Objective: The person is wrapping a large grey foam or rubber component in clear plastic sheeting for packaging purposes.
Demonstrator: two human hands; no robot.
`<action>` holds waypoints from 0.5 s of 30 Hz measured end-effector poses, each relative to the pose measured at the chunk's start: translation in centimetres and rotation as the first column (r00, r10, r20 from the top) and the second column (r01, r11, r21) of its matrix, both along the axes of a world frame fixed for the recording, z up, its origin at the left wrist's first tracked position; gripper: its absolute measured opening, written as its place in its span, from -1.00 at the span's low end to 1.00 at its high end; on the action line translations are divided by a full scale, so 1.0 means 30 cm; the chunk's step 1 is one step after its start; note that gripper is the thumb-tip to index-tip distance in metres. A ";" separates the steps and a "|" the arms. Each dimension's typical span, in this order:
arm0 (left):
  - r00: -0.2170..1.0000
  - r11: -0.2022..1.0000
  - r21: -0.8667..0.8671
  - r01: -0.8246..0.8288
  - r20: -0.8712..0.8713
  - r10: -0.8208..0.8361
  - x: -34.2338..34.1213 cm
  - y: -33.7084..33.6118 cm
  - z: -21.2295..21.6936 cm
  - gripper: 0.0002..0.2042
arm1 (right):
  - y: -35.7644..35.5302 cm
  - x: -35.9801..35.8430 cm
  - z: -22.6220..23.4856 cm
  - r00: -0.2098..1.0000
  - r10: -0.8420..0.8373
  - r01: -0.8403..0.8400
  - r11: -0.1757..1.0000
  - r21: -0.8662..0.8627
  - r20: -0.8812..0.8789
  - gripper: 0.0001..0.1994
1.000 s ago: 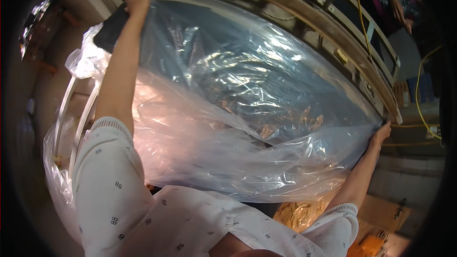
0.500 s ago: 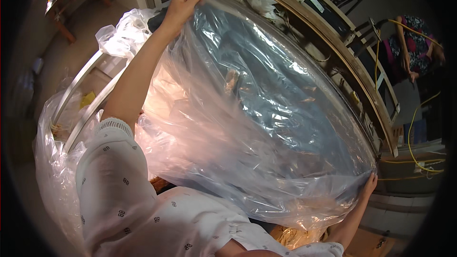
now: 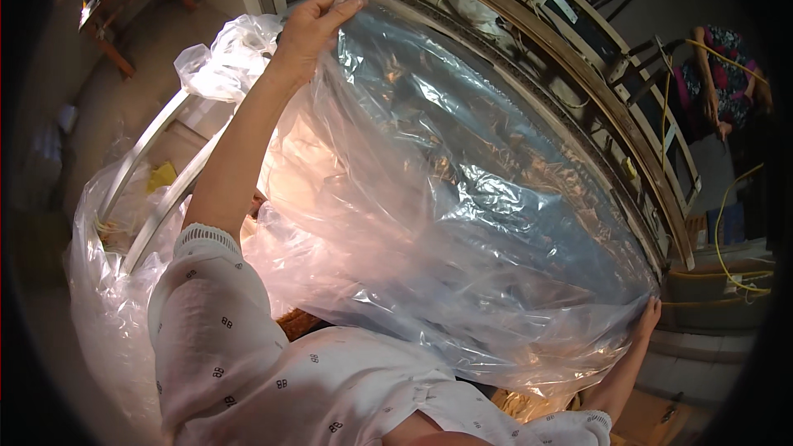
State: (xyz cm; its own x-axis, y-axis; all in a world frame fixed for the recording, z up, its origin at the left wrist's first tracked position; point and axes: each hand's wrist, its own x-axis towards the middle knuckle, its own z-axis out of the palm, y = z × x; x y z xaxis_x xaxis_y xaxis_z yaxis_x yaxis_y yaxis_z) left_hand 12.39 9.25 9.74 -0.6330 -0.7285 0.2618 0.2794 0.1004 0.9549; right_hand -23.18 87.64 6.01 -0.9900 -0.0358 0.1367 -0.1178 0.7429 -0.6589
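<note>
A large clear plastic sheet [image 3: 487,272] is spread wide in front of me, wrinkled and shiny, with a dark surface showing through its far part. My left hand [image 3: 320,29], at the far left end of the sheet's edge, pinches it between thumb and fingers. At the right end, my right hand [image 3: 648,319] is closed on the other corner; part of its fingers is hidden by the plastic. The sheet's far edge runs between both hands along the rim of a long dark bench. Nearer to me, the sheet hangs in loose, bright folds.
Beyond the sheet runs a long wooden rail [image 3: 570,74] with metal brackets. More bunched plastic [image 3: 227,58] hangs over a pale metal frame [image 3: 157,144] at my left. A co-worker [image 3: 719,87] is at the far right, near yellow cables [image 3: 719,231]. A wooden table [image 3: 124,0] stands far left.
The sheet's far edge has come down slightly toward me, baring more of the bench rim. My left hand has shifted slightly right and nearer. Both hands keep their grip.
</note>
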 end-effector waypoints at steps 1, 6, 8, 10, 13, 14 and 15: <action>1.000 1.000 -0.001 0.026 0.007 -0.026 -0.018 0.001 0.001 -0.80 | 0.031 0.005 -0.014 1.000 -0.012 0.011 1.000 -0.007 -0.020 -0.55; 0.970 0.973 -0.158 -0.168 0.148 0.191 -0.042 -0.154 -0.058 -0.70 | -0.087 0.092 0.043 0.990 0.136 -0.135 0.990 0.039 -0.021 -0.73; 0.973 0.981 -0.126 -0.150 0.156 0.169 0.017 -0.349 -0.079 -0.63 | -0.242 0.138 0.083 0.995 0.097 -0.097 0.995 -0.004 0.034 -0.82; 0.932 0.945 0.037 -0.326 0.183 0.314 0.141 -0.582 -0.022 -0.64 | -0.452 0.211 0.115 0.946 0.325 -0.319 0.939 -0.129 0.026 -0.83; 0.606 0.634 -0.604 -0.483 0.293 0.740 0.465 -1.085 0.061 -0.58 | -0.666 0.395 0.173 0.806 0.565 -0.474 0.794 -0.380 0.177 -0.83; 0.570 0.585 -0.653 -0.481 0.274 0.775 0.483 -1.115 0.114 -0.55 | -0.687 0.433 0.185 0.812 0.558 -0.461 0.793 -0.398 0.172 -0.83; 0.594 0.608 -0.648 -0.458 0.286 0.752 0.362 -1.064 0.102 -0.55 | -0.714 0.490 0.200 0.815 0.566 -0.462 0.761 -0.455 0.120 -0.84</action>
